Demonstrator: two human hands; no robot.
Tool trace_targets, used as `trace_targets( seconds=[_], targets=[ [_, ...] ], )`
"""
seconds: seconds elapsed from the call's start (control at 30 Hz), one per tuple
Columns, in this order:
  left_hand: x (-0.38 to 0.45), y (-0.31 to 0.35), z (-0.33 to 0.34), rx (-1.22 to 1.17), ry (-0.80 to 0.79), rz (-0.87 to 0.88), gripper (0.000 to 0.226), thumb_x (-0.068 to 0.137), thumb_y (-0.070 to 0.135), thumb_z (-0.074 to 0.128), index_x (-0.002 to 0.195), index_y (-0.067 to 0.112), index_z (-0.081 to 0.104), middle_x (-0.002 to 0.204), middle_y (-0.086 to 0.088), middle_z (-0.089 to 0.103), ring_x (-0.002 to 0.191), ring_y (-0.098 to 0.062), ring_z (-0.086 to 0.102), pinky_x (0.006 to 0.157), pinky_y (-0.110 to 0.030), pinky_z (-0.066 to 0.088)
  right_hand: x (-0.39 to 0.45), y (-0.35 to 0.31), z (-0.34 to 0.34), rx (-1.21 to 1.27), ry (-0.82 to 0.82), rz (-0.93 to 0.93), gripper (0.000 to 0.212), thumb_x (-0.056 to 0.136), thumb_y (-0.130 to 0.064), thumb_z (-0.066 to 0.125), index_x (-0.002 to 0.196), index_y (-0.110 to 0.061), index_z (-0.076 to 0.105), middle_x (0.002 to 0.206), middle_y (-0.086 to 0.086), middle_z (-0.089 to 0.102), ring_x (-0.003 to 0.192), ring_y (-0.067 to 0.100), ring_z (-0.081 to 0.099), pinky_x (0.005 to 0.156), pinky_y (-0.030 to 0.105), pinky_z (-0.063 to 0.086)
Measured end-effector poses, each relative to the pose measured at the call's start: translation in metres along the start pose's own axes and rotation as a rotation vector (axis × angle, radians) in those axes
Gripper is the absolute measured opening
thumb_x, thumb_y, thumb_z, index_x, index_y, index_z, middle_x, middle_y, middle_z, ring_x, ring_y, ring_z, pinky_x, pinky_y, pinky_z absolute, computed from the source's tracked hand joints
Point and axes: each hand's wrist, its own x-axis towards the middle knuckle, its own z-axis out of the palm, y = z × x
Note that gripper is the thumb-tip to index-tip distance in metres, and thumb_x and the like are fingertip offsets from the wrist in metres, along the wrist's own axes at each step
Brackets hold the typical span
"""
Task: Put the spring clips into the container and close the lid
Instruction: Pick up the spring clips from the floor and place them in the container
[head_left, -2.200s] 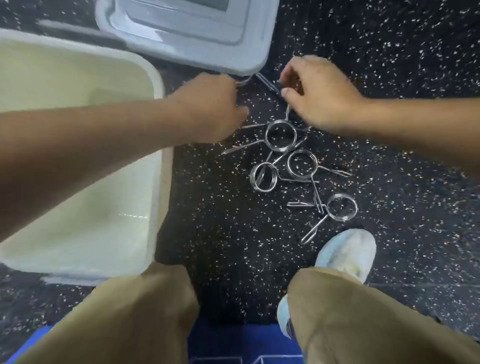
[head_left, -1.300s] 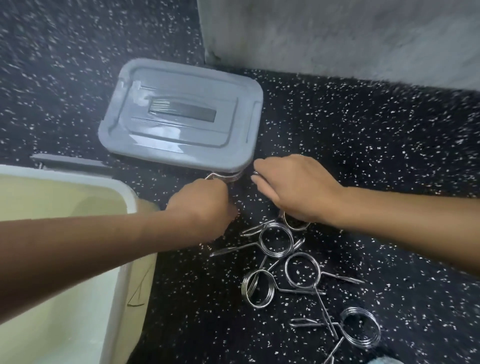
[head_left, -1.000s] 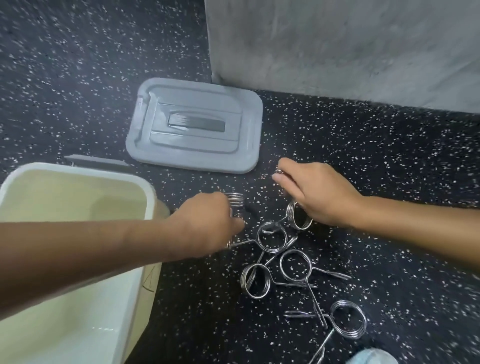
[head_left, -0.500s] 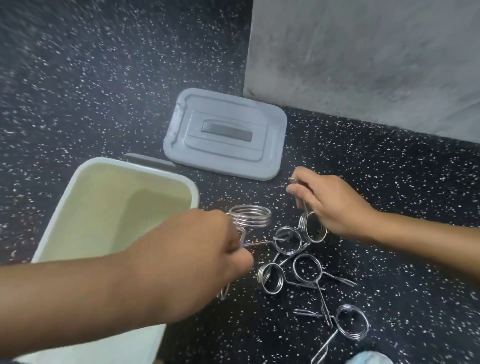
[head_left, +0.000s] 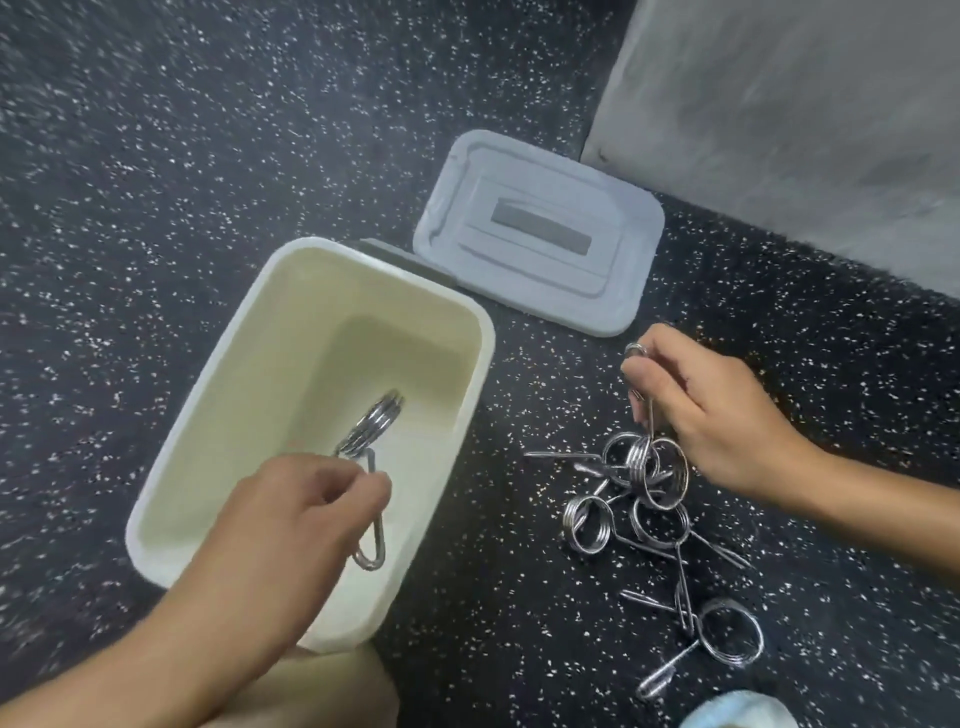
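Floor: dark w/ white specks, grey wall at back right.
Box: cream, open, on floor at left.
Lid: grey, flat on floor just behind box.
Left hand: over box, pinching one clip by its handle.
Right hand: pinching 2nd clip by handle, ring hangs over pile.
Pile: more clips on floor, right of box.

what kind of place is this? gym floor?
Probably a gym. The floor is black speckled rubber, the kind laid in weight rooms, and the spring clips scattered on it look like barbell collars. A bare concrete wall rises at the back. No racks or weights are in view, so it's a guess.
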Motion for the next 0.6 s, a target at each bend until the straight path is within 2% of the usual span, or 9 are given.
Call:
trace_targets(
  seconds=[0.1,0.2,0.3,0.37,0.43,0.53,0.6],
  targets=[
    [0.022,-0.011,0.009,-0.009,0.033,-0.044,0.043,0.091,0.025,0.056,0.06,0.011,0.03,0.052,0.001,0.025,0.046,-0.015,0.021,0.051,-0.033,0.019,-0.002,-0.012,0.008,0.037,-0.016,0.011,0.029,0.102,-0.04,0.045,0.081,-0.022,0.055,0.072,-0.004,0.069,0.056,0.015,0.057,0.056,0.029,0.044],
    [0.05,-0.023,0.018,-0.017,0.073,-0.098,0.045,0.089,0.023,0.054,0.051,0.017,0.03,0.048,-0.001,0.027,0.046,-0.02,0.022,0.051,-0.034,0.019,-0.003,-0.026,0.014,0.124,-0.038,0.032,0.03,0.099,-0.043,0.046,0.083,-0.021,0.056,0.074,-0.001,0.07,0.062,0.025,0.06,0.062,0.038,0.048],
    [0.077,-0.038,0.026,-0.047,0.115,-0.182,0.051,0.089,0.024,0.05,0.041,0.01,0.041,0.044,-0.005,0.04,0.045,-0.028,0.033,0.05,-0.033,0.029,-0.006,-0.039,0.018,0.205,-0.049,0.014,0.029,0.097,-0.045,0.047,0.088,-0.019,0.058,0.079,0.003,0.072,0.068,0.019,0.065,0.07,0.046,0.053],
    [0.089,-0.05,0.03,-0.08,0.126,-0.228,0.046,0.091,0.024,0.049,0.048,0.011,0.047,0.053,-0.012,0.052,0.047,-0.03,0.04,0.051,-0.034,0.032,-0.008,-0.05,0.019,0.237,-0.057,-0.016,0.026,0.096,-0.044,0.048,0.091,-0.02,0.059,0.084,0.004,0.074,0.071,0.018,0.068,0.074,0.051,0.055],
    [0.097,-0.06,0.035,-0.087,0.124,-0.261,0.044,0.092,0.028,0.048,0.052,0.011,0.049,0.058,-0.015,0.058,0.05,-0.031,0.047,0.052,-0.033,0.036,-0.009,-0.059,0.019,0.264,-0.055,-0.035,0.024,0.095,-0.043,0.049,0.093,-0.022,0.058,0.086,0.001,0.075,0.074,0.018,0.07,0.075,0.048,0.055],
    [0.102,-0.067,0.044,-0.19,0.073,-0.336,0.042,0.091,0.025,0.047,0.054,0.009,0.056,0.044,-0.005,0.057,0.04,-0.024,0.044,0.046,-0.027,0.035,-0.01,-0.071,0.019,0.308,-0.062,-0.042,0.02,0.095,-0.04,0.052,0.093,-0.021,0.059,0.087,-0.001,0.076,0.077,0.014,0.073,0.075,0.04,0.056],
    [0.104,-0.065,0.05,-0.296,-0.004,-0.407,0.038,0.093,0.018,0.046,0.061,0.004,0.06,0.04,-0.003,0.057,0.039,-0.02,0.039,0.043,-0.021,0.028,-0.01,-0.079,0.018,0.391,-0.062,-0.043,0.022,0.095,-0.038,0.054,0.092,-0.017,0.061,0.088,0.003,0.077,0.08,0.018,0.075,0.077,0.045,0.059]
  ],
)
